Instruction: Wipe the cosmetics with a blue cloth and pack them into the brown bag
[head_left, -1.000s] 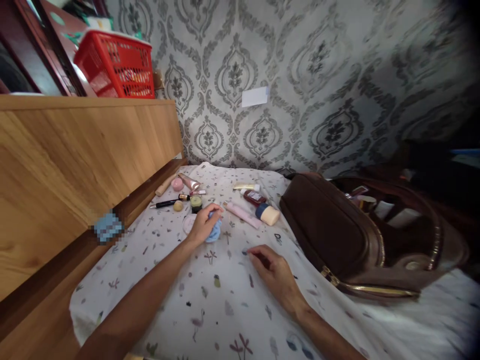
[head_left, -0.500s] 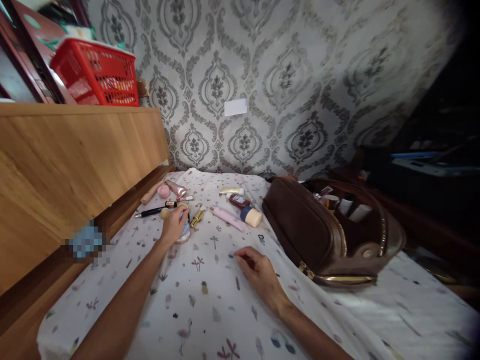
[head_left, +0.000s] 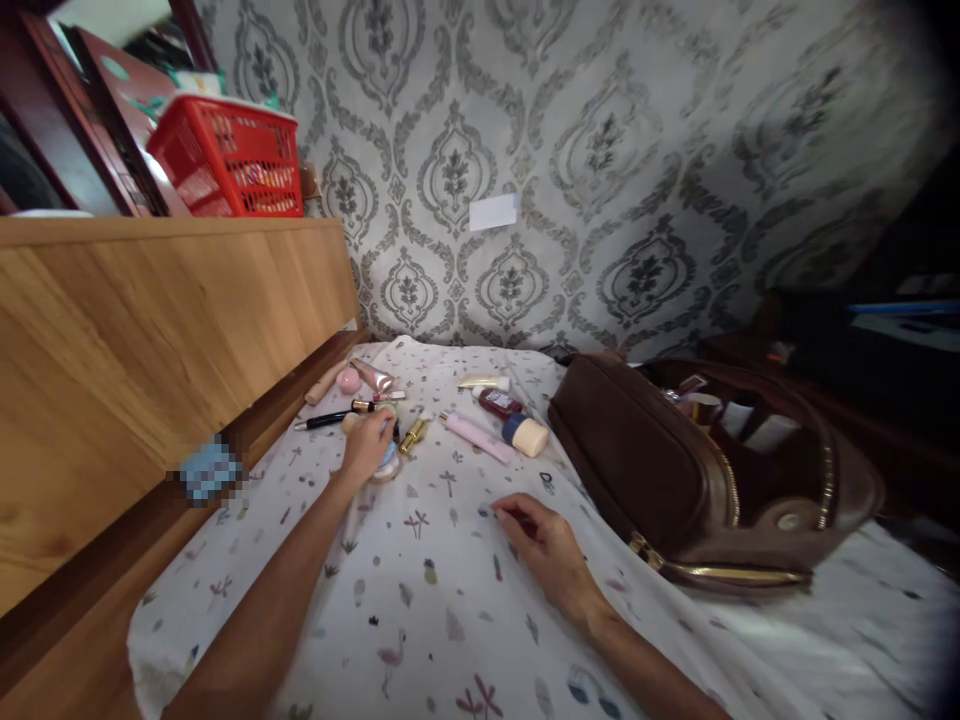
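— Where's the left hand [head_left: 367, 445]?
— Far up the bed [head_left: 450, 620], near its headboard edge. The fingers are closed down over a blue puff [head_left: 388, 462] among scattered cosmetics.
— What lies beside it?
— A gold lipstick [head_left: 413, 435] just to its right, and a black pencil [head_left: 322, 420] toward the headboard [head_left: 150, 330].
— And the right hand [head_left: 547, 548]?
— Resting mid-bed, curled narrow, thumb against forefinger. Whether it pinches anything, I can't tell. An open brown bag [head_left: 645, 470] sits toward the bed's right edge.
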